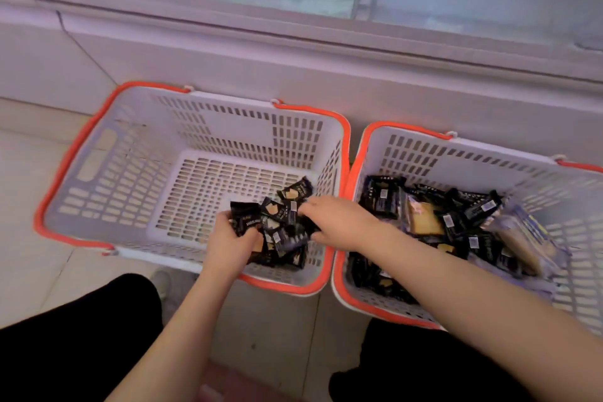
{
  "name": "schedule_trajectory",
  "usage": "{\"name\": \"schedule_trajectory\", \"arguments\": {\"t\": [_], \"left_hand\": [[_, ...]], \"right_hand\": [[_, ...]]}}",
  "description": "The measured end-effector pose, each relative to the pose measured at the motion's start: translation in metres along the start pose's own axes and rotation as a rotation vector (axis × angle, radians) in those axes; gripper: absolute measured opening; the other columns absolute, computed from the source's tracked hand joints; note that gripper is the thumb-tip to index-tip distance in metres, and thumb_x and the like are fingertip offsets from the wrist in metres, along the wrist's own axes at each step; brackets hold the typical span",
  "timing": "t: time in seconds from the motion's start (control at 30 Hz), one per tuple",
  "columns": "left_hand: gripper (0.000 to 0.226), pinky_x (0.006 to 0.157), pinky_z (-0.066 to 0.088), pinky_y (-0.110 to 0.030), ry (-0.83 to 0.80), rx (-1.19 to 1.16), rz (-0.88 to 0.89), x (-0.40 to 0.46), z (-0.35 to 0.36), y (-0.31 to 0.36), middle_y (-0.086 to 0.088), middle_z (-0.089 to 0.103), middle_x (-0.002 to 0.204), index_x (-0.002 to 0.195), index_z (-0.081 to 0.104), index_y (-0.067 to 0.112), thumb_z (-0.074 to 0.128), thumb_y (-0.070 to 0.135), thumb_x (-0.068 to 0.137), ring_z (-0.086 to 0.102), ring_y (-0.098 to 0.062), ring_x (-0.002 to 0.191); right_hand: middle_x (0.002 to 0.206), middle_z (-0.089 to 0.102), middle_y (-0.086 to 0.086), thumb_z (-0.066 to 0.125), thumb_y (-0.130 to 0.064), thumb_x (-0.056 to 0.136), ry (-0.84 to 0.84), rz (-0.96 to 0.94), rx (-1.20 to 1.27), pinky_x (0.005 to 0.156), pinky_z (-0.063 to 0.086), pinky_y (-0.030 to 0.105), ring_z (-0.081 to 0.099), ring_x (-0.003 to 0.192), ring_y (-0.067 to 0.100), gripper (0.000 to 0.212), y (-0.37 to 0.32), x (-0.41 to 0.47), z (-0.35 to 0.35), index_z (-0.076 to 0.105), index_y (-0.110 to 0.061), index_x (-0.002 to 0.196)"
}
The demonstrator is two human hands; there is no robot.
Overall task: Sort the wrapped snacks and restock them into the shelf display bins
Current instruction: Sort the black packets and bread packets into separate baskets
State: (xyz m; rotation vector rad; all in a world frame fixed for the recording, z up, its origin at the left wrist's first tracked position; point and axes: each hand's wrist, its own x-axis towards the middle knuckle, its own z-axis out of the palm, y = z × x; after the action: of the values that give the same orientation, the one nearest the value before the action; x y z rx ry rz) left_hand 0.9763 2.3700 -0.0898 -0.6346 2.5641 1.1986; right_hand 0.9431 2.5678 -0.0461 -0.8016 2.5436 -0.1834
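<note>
Both hands over the near right corner of the white slotted plastic basket with orange rim [78, 153]. Left hand [233, 246] and right hand [339, 222], fingers curled, gripping one bunch of black-wrapped snacks [277, 225]. More dark wrapped snacks [456, 225] piled in the matching right basket [408, 153] beside it on the floor.

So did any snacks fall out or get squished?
None spilled that I can see. Black packets sit between both hands, the left hand and right hand, over the left basket. The right basket holds a jumbled heap, including clear-wrapped ones. Damage is too blurry to judge.
</note>
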Motion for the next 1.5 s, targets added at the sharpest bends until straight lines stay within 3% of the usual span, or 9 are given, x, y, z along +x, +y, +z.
{"name": "schedule_trajectory", "arguments": {"t": [0.17,0.33,0.43,0.57,0.67,0.8,1.0,1.27,1.5], "left_hand": [[0.043,0.087,0.042,-0.03,-0.286,0.235,0.165,-0.002,0.02,0.01,-0.01,0.061,0.12,0.124,0.048,0.006,0.061,0.019,0.085,0.058,-0.026,0.108],[0.031,0.087,0.041,-0.021,-0.506,0.237,0.357,-0.023,0.034,0.033,-0.005,0.063,0.113,0.121,0.055,0.008,0.054,0.014,0.091,0.059,-0.017,0.103],[0.024,0.084,0.038,-0.02,-0.296,0.162,0.681,-0.041,0.038,0.065,-0.007,0.061,0.106,0.112,0.06,0.006,0.051,0.006,0.089,0.057,-0.019,0.098],[0.023,0.084,0.037,-0.02,-0.417,0.151,0.965,-0.06,0.063,0.106,-0.008,0.06,0.1,0.106,0.061,0.004,0.048,0.009,0.087,0.054,-0.015,0.094],[0.03,0.087,0.037,-0.027,-0.608,0.371,0.919,-0.059,0.102,0.117,-0.01,0.056,0.114,0.121,0.053,0.008,0.047,0.014,0.091,0.054,-0.023,0.105],[0.041,0.088,0.042,-0.036,-0.749,0.834,0.69,-0.048,0.156,0.116,-0.019,0.052,0.124,0.131,0.041,0.004,0.046,0.014,0.091,0.053,-0.033,0.111],[0.049,0.099,0.035,-0.039,-0.632,1.214,0.526,-0.041,0.212,0.09,-0.017,0.039,0.136,0.136,0.035,0.003,0.045,0.023,0.092,0.038,-0.031,0.122],[0.083,0.094,0.041,-0.037,-0.638,1.182,0.24,-0.037,0.247,0.064,-0.018,0.047,0.127,0.13,0.042,0.003,0.036,0.071,0.082,0.047,-0.03,0.115],[0.043,0.082,0.05,-0.036,-0.628,1.005,0.246,-0.027,0.239,0.068,-0.013,0.054,0.118,0.116,0.052,0.008,0.058,0.038,0.086,0.054,-0.026,0.104]], "right_hand": [[0.124,0.058,0.005,0.048,0.004,0.086,0.33,0.053,0.125,0.093,0.043,0.035,0.048,0.119,0.023,0.038,0.01,-0.026,0.012,0.057,-0.011,0.12],[0.111,0.061,0.007,0.045,0.011,0.082,0.602,0.467,0.501,0.083,0.04,0.026,0.053,0.106,0.021,0.034,0.036,-0.067,0.045,0.062,-0.007,0.105],[0.094,0.064,0.008,0.042,0.009,0.086,0.612,0.685,0.715,0.083,0.044,0.028,0.06,0.091,0.025,0.027,0.062,-0.092,0.073,0.062,-0.008,0.092],[0.087,0.067,0.005,0.044,0.002,0.089,0.403,0.918,0.778,0.08,0.046,0.032,0.063,0.091,0.028,0.025,0.101,-0.121,0.105,0.061,-0.016,0.085],[0.11,0.066,0.006,0.046,-0.008,0.091,0.124,0.836,0.495,0.083,0.043,0.031,0.059,0.104,0.026,0.024,0.119,-0.131,0.122,0.065,-0.013,0.105],[0.124,0.054,0.009,0.047,-0.012,0.09,-0.025,0.64,0.394,0.09,0.046,0.038,0.05,0.116,0.027,0.033,0.127,-0.121,0.14,0.052,-0.011,0.123],[0.132,0.044,0.009,0.047,-0.008,0.09,-0.04,0.573,0.306,0.098,0.042,0.037,0.04,0.124,0.026,0.042,0.139,-0.1,0.168,0.041,-0.01,0.132],[0.132,0.043,0.013,0.051,-0.007,0.087,-0.061,0.502,0.333,0.094,0.041,0.038,0.042,0.123,0.029,0.053,0.142,-0.083,0.186,0.035,-0.01,0.137],[0.114,0.052,0.01,0.055,-0.026,0.088,0.174,0.55,0.272,0.083,0.042,0.036,0.049,0.107,0.028,0.03,0.147,-0.085,0.174,0.055,-0.009,0.114]]}}
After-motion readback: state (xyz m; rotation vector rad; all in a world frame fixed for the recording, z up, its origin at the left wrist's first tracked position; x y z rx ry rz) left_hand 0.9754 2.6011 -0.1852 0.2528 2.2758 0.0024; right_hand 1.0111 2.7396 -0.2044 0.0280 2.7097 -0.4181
